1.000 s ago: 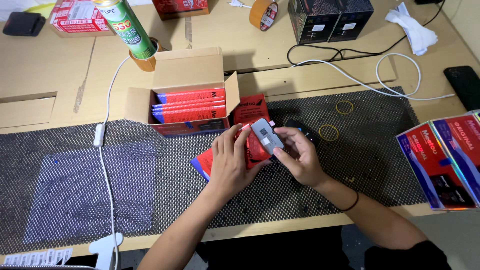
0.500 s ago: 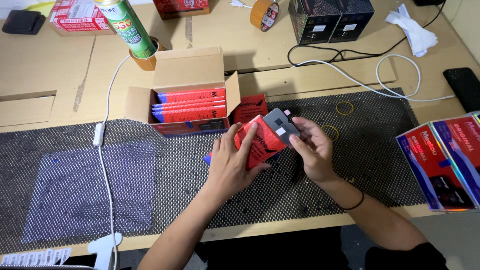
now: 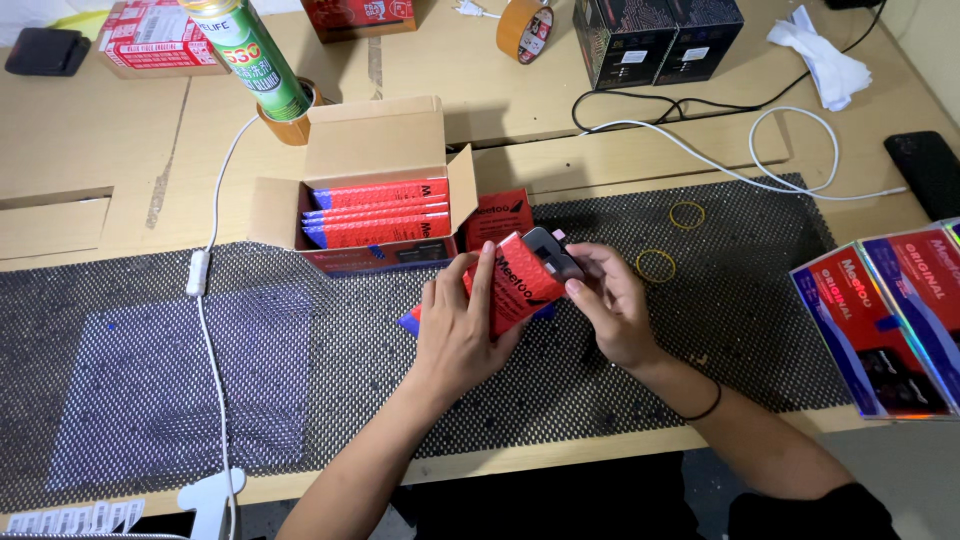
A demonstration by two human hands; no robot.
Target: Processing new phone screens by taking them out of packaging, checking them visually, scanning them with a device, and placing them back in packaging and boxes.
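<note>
My left hand [image 3: 462, 330] grips a small red retail box [image 3: 518, 285] with a blue end, held tilted above the black mesh mat [image 3: 300, 370]. My right hand [image 3: 612, 305] holds a small grey device [image 3: 552, 258] at the box's upper open end, partly inside it. Just behind them an open cardboard carton [image 3: 372, 150] holds several more red and blue boxes [image 3: 375, 215] lying flat. Another red box [image 3: 497, 215] stands beside the carton's right flap.
Two red and blue boxes [image 3: 890, 320] lie at the right table edge. Two yellow rubber bands [image 3: 686, 214] rest on the mat. A green spray can [image 3: 250, 55], tape roll [image 3: 525, 28], black boxes [image 3: 655, 35], white cables [image 3: 760, 150], a dark phone [image 3: 925, 170] and a white cloth [image 3: 820, 55] crowd the far side.
The grey device went from resting on top of the red box between both hands to sitting at the box's open end, partly pushed in. Both hands shifted slightly right.
</note>
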